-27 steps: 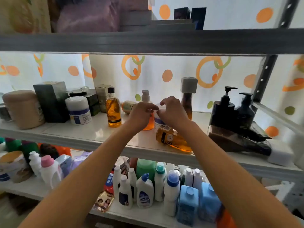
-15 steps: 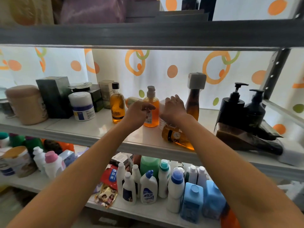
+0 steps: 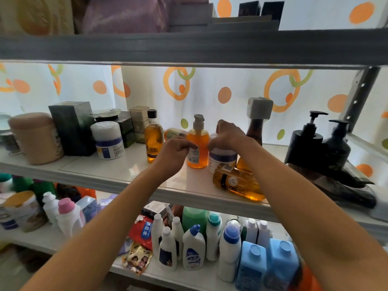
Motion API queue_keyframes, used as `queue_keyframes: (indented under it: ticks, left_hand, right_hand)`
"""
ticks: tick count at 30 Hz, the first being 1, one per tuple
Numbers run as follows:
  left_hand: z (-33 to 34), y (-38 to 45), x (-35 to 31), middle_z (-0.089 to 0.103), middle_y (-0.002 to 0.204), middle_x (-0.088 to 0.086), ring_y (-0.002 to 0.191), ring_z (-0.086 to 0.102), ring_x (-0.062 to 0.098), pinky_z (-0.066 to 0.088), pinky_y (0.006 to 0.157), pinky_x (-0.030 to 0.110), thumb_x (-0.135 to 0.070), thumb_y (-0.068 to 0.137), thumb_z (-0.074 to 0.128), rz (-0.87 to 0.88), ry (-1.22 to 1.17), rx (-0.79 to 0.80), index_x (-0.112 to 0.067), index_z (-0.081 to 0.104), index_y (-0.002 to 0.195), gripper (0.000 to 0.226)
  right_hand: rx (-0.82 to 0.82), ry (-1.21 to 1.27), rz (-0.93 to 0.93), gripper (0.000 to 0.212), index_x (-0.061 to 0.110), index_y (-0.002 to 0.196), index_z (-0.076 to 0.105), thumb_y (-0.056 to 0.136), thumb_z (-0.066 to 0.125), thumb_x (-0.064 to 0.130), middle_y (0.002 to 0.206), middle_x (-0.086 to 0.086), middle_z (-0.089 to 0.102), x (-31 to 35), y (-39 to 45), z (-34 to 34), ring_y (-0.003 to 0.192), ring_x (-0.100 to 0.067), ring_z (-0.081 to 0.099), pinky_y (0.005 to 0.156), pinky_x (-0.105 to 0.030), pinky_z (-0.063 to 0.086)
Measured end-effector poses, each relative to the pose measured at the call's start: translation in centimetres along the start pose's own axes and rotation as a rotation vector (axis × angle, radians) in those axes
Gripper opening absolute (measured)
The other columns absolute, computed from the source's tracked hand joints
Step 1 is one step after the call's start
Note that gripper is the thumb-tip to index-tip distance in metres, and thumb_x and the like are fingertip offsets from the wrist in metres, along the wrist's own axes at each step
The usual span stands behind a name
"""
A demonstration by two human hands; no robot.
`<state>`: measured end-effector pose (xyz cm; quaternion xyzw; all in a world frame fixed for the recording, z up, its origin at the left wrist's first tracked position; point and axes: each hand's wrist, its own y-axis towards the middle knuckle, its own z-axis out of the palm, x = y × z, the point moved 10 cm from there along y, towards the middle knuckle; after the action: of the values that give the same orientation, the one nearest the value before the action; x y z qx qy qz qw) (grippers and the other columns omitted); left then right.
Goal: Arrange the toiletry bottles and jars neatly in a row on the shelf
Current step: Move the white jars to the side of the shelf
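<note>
On the middle shelf [image 3: 100, 175] an orange pump bottle [image 3: 199, 153] stands upright. My left hand [image 3: 173, 155] is curled just left of it, fingertips at its label; I cannot tell whether it grips. My right hand [image 3: 227, 136] is clamped over the top of a white jar with a purple band [image 3: 222, 159], right of the pump bottle. An amber black-capped bottle [image 3: 154, 141] stands to the left. Another amber bottle [image 3: 238, 183] lies on its side near the front edge. A brown bottle with a grey square cap [image 3: 257, 122] stands behind my right wrist.
Left on the shelf are a white blue-banded jar [image 3: 108, 141], dark boxes [image 3: 71, 127] and a beige tub [image 3: 35, 137]. Two black pump bottles [image 3: 308, 145] and a dark pouch [image 3: 336, 185] fill the right. The lower shelf holds several white and blue bottles [image 3: 193, 248].
My left hand has slid off the front of the orange pump bottle to its left side, so the bottle shows fully. My right hand stays on the white jar.
</note>
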<state>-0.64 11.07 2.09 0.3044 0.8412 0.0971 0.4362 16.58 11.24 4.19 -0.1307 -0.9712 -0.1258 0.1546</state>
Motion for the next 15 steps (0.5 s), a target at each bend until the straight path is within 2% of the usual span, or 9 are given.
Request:
queue_keyframes:
  ticks: [2,5,8,11,15]
  left_hand:
    - [-0.2,-0.1,0.2,0.061,0.123,0.004,0.108,0.055,0.013,0.038,0.077,0.008,-0.007,0.099,0.044,-0.004,0.046,-0.001,-0.015,0.071,0.107,0.029]
    - [-0.5,-0.3,0.2,0.066,0.118,0.006,0.102,0.056,0.013,0.046,0.087,0.02,-0.004,0.098,0.043,-0.017,0.073,0.009,-0.011,0.071,0.108,0.031]
    - [-0.9,-0.6,0.2,0.067,0.114,0.007,0.104,0.06,0.019,0.05,0.092,0.032,-0.003,0.097,0.043,-0.058,0.014,0.002,-0.01,0.07,0.108,0.03]
    - [-0.9,-0.9,-0.6,0.064,0.119,0.004,0.104,0.06,0.017,0.052,0.081,0.023,-0.015,0.097,0.052,-0.043,-0.038,0.008,-0.013,0.062,0.122,0.027]
    - [-0.7,-1.7,-1.8,0.05,0.127,-0.004,0.107,0.052,0.011,0.045,0.069,0.017,-0.043,0.088,0.063,-0.085,-0.295,0.005,-0.02,0.036,0.141,0.064]
  right_hand:
    - [-0.052,0.0,-0.004,0.056,0.019,0.107,0.048,0.067,0.081,0.04,0.087,0.0,0.057,0.4,-0.2,-0.9,0.074,-0.013,0.056,0.072,-0.031,0.053]
    - [-0.175,-0.068,-0.067,0.054,0.018,0.103,0.051,0.063,0.081,0.039,0.083,0.001,0.059,2.3,-1.0,-3.1,0.076,-0.019,0.061,0.075,-0.038,0.056]
    - [-0.268,-0.078,-0.13,0.049,0.021,0.098,0.049,0.066,0.081,0.04,0.083,0.002,0.06,4.5,-2.2,-6.6,0.073,-0.019,0.062,0.069,-0.033,0.054]
    - [-0.317,-0.073,-0.172,0.048,0.023,0.099,0.049,0.068,0.079,0.044,0.087,0.004,0.06,6.2,-3.3,-9.3,0.075,-0.017,0.059,0.067,-0.03,0.05]
    - [-0.36,-0.014,-0.227,0.053,0.022,0.106,0.055,0.066,0.075,0.05,0.093,0.007,0.061,8.8,-5.2,-10.4,0.079,-0.015,0.059,0.07,-0.031,0.051]
